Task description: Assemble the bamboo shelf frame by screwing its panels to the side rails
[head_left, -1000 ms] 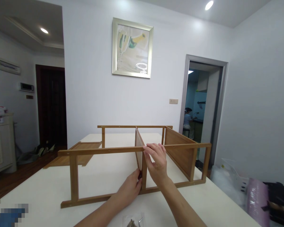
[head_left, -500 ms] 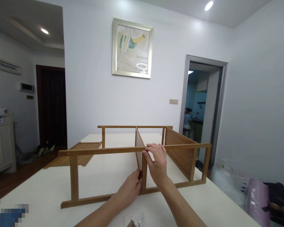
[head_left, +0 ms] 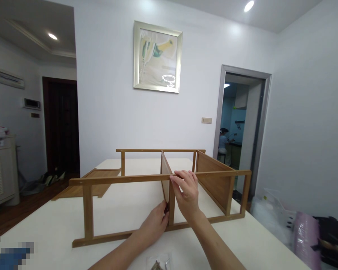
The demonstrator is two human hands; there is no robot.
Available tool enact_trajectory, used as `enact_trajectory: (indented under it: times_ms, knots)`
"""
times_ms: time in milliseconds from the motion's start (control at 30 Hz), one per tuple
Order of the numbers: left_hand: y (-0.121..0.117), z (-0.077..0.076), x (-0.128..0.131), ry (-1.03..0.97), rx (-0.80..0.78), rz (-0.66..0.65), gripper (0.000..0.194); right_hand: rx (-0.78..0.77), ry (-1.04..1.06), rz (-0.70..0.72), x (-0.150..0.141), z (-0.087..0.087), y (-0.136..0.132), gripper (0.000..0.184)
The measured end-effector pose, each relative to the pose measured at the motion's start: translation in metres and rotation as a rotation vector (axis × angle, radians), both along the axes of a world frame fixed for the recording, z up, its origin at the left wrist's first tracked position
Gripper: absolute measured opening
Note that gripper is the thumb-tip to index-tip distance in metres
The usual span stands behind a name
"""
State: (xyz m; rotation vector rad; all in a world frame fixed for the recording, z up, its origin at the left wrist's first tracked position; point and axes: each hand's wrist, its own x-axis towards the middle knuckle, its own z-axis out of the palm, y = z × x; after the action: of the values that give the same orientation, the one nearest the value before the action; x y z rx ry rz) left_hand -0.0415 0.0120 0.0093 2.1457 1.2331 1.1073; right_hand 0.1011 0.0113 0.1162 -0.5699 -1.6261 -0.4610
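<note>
A bamboo shelf frame [head_left: 115, 179] lies on its side on the white table [head_left: 45, 225]. My right hand [head_left: 187, 195] grips the frame's near top rail where the middle shelf board [head_left: 165, 170] meets the upright, fingers curled over the rail. My left hand [head_left: 155, 223] is lower, at the foot of that upright, fingers pinched around something small and dark that I cannot make out. A second shelf board [head_left: 212, 180] is fixed at the frame's right end.
A loose bamboo board [head_left: 87, 183] overhangs the table's left edge. A clear bag of screws with a hex key [head_left: 159, 263] lies at the near edge. Plastic packaging and a purple roll [head_left: 302, 236] sit to the right. A person stands in the far doorway [head_left: 222, 144].
</note>
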Motion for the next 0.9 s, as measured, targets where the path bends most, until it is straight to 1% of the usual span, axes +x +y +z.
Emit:
enact_trajectory:
  times_ms: [267,467,533,767,900]
  knots:
    - [-0.0016,0.0017,0.0008,0.016,0.019,0.005,0.008,0.0,0.012,-0.053,-0.003,0.0007,0.0011,0.011]
    - [-0.001,0.0012,0.0001,0.018,0.002,0.011,0.007,-0.016,0.031,-0.053,-0.0044,0.0012,0.0021,0.003]
    - [-0.0011,0.0013,0.0,0.015,0.004,0.006,0.007,-0.01,0.044,-0.046,-0.0045,0.0014,0.0013,0.004]
    - [-0.0008,0.0006,0.0,0.007,0.011,0.006,0.008,-0.006,-0.002,-0.018,-0.0023,0.0025,-0.0037,0.021]
    - [0.0005,-0.0008,-0.0001,0.0,0.009,0.001,0.008,0.018,0.001,-0.018,-0.0015,0.0026,-0.0027,0.02]
